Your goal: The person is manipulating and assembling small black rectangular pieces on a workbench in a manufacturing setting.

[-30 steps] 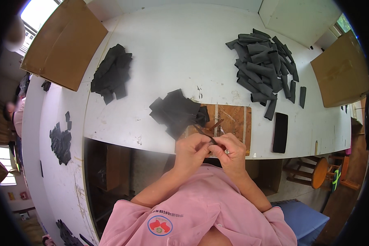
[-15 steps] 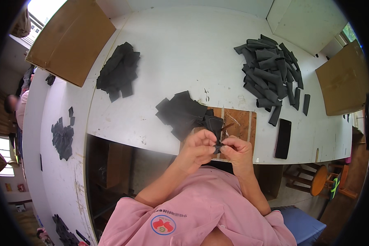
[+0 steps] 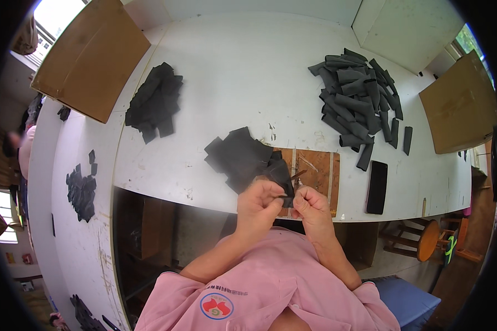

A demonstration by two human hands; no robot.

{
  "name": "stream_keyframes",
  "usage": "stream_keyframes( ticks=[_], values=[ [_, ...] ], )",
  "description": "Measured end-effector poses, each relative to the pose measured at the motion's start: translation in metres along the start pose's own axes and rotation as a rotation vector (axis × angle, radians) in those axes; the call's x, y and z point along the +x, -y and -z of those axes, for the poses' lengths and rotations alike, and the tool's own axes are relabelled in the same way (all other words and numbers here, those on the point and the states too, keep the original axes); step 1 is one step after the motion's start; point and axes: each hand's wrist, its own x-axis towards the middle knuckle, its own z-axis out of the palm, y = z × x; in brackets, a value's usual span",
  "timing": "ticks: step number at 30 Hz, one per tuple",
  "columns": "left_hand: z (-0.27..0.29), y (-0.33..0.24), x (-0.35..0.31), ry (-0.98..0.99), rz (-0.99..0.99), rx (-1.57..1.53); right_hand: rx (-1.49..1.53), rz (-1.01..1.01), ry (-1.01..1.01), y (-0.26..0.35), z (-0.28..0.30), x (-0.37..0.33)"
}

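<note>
Close to the table's front edge, both my hands work near each other. My left hand (image 3: 260, 204) is closed in a pinch, with the edge of a dark grey fabric piece (image 3: 287, 202) at its fingertips. Beside it, my right hand (image 3: 313, 209) has thumb and fingers pressed together; whatever lies in that pinch is too small to make out. Just beyond the hands, a heap of flat dark grey fabric pieces (image 3: 238, 156) overlaps the left part of a brown wooden board (image 3: 320, 171). A thin brown strip (image 3: 299, 174) sticks up from the board near my right fingertips.
A large pile of dark grey fabric tubes (image 3: 359, 102) lies at the far right, with a black phone (image 3: 376, 187) nearer. More dark pieces (image 3: 156, 102) sit at the left. Cardboard boxes (image 3: 91, 60) flank the table (image 3: 232, 71). A wooden stool (image 3: 427, 240) stands at the right.
My hands have moved slightly apart, the right fingertips separating from the left. The dark piece now shows at the left fingertips. The whole view has shifted a little.
</note>
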Motion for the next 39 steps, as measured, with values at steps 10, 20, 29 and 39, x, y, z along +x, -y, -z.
stream_keyframes(
  ticks=[10, 20, 29, 39],
  values=[
    [0.008, -0.024, 0.0, 0.762, 0.332, -0.658, -0.049, 0.458, 0.119, 0.014, -0.003, -0.006],
    [-0.008, -0.011, 0.0, 0.053, -0.685, 0.539, -0.394, 0.46, 0.043, 0.024, -0.002, -0.007],
    [-0.008, -0.016, -0.012, 0.042, -0.114, 0.134, -0.372, 0.252, 0.025, 0.009, 0.003, -0.011],
    [0.008, -0.016, 0.003, 0.421, 0.402, -0.471, 0.057, 0.088, -0.031, 0.013, -0.004, -0.016]
  ],
)
